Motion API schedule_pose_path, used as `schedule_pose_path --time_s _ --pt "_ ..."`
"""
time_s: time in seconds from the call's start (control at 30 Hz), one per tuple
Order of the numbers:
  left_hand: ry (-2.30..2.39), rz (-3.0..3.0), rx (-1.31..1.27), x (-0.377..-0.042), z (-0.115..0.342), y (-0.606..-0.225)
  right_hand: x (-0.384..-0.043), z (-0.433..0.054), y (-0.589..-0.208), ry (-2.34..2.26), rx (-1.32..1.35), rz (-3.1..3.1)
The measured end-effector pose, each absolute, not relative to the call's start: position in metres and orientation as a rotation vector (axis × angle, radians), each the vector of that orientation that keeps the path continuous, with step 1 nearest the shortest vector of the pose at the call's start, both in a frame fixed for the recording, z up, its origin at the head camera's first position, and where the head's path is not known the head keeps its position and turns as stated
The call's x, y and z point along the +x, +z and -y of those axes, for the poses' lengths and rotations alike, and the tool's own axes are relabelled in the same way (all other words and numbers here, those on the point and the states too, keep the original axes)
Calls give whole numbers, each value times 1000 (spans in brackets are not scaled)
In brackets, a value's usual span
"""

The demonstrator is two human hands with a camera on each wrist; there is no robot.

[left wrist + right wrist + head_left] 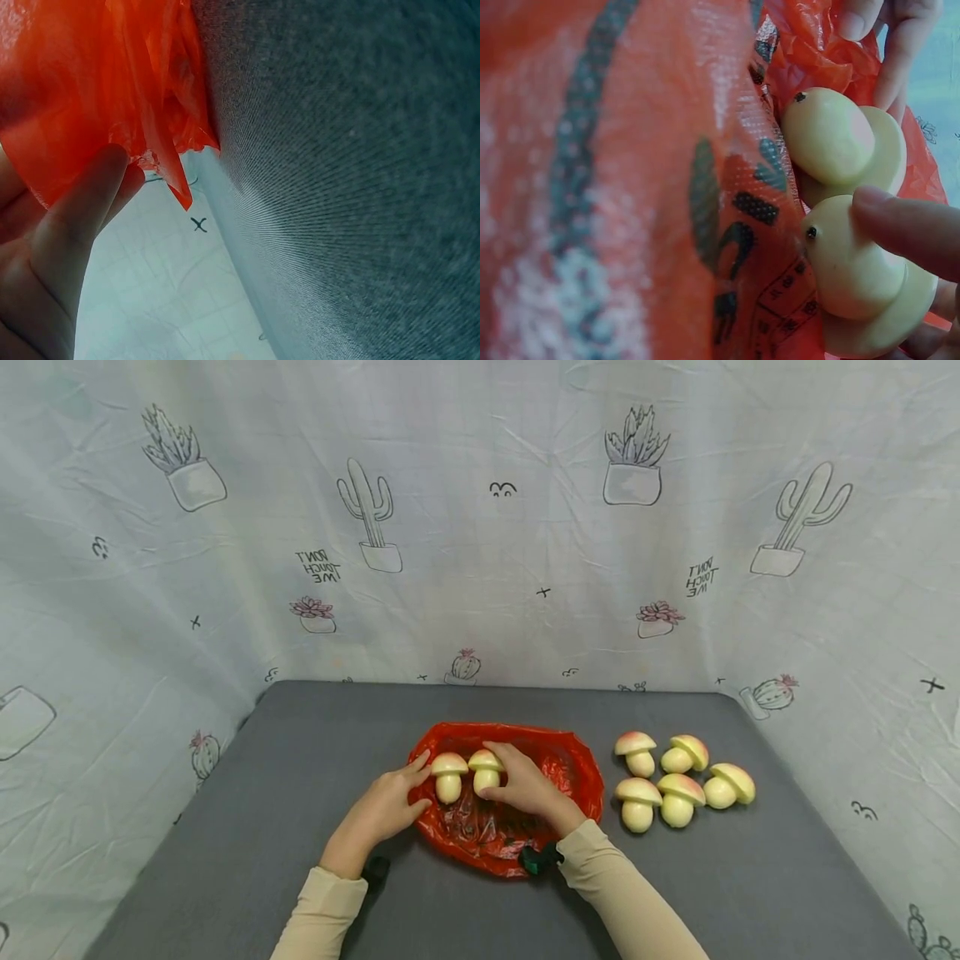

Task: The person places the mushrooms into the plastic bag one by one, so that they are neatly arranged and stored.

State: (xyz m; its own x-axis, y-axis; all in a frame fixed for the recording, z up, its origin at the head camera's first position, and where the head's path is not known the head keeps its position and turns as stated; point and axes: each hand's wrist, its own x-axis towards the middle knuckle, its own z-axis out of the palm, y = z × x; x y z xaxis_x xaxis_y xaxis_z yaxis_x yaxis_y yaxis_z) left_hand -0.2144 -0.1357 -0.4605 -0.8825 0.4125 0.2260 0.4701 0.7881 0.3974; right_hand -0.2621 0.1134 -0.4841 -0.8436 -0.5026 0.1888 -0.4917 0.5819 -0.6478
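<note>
A red plastic bag (588, 781) lies spread open on the grey table, its rim turned up. Two artificial mushrooms with cream stems and yellowish caps lie side by side inside it. My right hand (531, 783) grips the right mushroom (486, 781), thumb on the stem side and fingers around the cap; the right wrist view shows the thumb (907, 229) against it. Beside it is the left mushroom (448, 787). My left hand (384, 806) rests at the bag's left rim with fingers and thumb spread; its thumb (82, 217) touches the red plastic (67, 97).
Several more mushrooms (678, 802) lie in two rows on the table (675, 885) right of the bag. A dark green bit (532, 860) shows at the bag's front edge near my right wrist. A white printed cloth (465, 527) hangs behind and along both sides.
</note>
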Motion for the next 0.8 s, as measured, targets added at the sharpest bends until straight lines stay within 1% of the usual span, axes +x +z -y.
schedule_pose_path --time_s 0.8 --pt "-687 2877 -684 -213 135 -458 -257 -114 -476 -1081 -803 -2827"
